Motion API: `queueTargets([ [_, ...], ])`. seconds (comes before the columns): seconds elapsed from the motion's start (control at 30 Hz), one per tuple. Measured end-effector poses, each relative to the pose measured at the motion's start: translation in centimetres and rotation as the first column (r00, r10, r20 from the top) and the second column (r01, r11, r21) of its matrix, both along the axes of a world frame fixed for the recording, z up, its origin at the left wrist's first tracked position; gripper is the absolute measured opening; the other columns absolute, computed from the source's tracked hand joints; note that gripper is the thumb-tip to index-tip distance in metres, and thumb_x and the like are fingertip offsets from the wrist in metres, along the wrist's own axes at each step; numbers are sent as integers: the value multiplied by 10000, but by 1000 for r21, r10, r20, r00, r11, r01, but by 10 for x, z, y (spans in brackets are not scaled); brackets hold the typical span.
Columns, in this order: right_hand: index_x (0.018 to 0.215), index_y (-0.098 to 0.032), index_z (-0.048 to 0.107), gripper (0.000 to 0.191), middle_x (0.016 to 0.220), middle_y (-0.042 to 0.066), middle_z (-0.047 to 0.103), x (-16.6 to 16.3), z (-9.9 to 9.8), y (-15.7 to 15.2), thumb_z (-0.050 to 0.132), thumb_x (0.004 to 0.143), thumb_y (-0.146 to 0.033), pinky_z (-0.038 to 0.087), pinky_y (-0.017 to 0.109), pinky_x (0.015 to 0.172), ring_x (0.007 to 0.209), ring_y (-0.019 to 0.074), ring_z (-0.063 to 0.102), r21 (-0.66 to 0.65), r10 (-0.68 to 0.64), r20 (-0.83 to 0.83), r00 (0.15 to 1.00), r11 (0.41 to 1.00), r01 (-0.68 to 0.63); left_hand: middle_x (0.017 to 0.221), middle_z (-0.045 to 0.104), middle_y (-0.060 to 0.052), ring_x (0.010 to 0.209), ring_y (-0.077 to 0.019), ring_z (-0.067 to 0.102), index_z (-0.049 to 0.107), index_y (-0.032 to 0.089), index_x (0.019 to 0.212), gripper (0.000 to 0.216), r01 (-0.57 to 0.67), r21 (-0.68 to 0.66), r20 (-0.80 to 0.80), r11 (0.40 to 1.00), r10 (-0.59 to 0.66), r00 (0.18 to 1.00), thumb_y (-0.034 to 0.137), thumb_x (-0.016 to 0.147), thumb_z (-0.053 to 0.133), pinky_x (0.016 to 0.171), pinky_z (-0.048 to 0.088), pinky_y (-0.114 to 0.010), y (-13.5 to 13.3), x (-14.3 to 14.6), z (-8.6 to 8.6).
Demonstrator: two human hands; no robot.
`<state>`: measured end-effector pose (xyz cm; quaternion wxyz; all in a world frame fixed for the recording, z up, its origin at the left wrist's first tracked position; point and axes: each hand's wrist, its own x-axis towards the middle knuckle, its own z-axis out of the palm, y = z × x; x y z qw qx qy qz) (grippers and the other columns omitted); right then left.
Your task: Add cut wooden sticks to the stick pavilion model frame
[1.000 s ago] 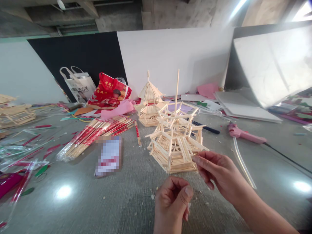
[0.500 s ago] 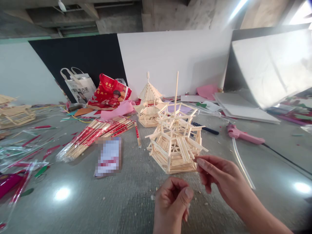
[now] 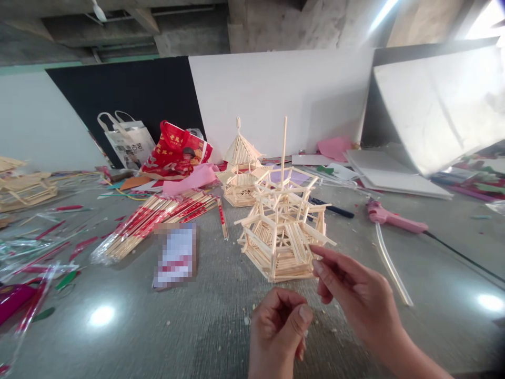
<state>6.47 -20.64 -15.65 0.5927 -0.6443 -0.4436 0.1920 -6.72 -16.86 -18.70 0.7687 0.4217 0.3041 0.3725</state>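
Note:
A pale pavilion model (image 3: 282, 231) built of thin wooden sticks stands on the grey table (image 3: 205, 321), with one long stick rising from its middle. My right hand (image 3: 351, 295) hovers at the model's near right corner, fingers half stretched and apart, fingertips beside a projecting stick; I cannot tell whether they touch it. My left hand (image 3: 278, 329) rests low in front of the model, curled into a loose fist with the thumb pressed on the fingers. What it holds, if anything, is hidden.
A finished stick pavilion (image 3: 240, 171) stands behind the model. Bundles of red-wrapped chopsticks (image 3: 158, 218) lie to the left, and a pink glue gun (image 3: 389, 218) with its cord lies to the right. Bags, pink paper and white boards line the back wall.
My right hand has drawn slightly back from the model's right corner and its fingers have loosened. The left hand has stayed put.

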Motion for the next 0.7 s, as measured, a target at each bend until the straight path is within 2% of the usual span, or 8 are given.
queueTargets([
  [0.4, 1121, -193, 612, 319, 619, -12, 584, 1, -2, 1, 573, 831, -320, 465, 212, 441, 465, 97, 526, -11, 19, 44, 999, 1000, -19, 481, 465, 69, 335, 3, 316, 592, 131, 707, 369, 6, -18, 14, 1000, -6, 1000, 447, 632, 766, 321, 241, -120, 0, -1, -1],
  [0.7, 1171, -207, 591, 329, 697, 5, 626, 5, -7, -1, 543, 859, -303, 470, 206, 491, 516, 100, 544, -9, 6, 254, 967, 1000, -3, 479, 459, 70, 333, 2, 311, 589, 136, 705, 375, 3, -12, 8, 1000, -3, 1000, 456, 623, 769, 323, 246, -124, -1, 0, 0],
])
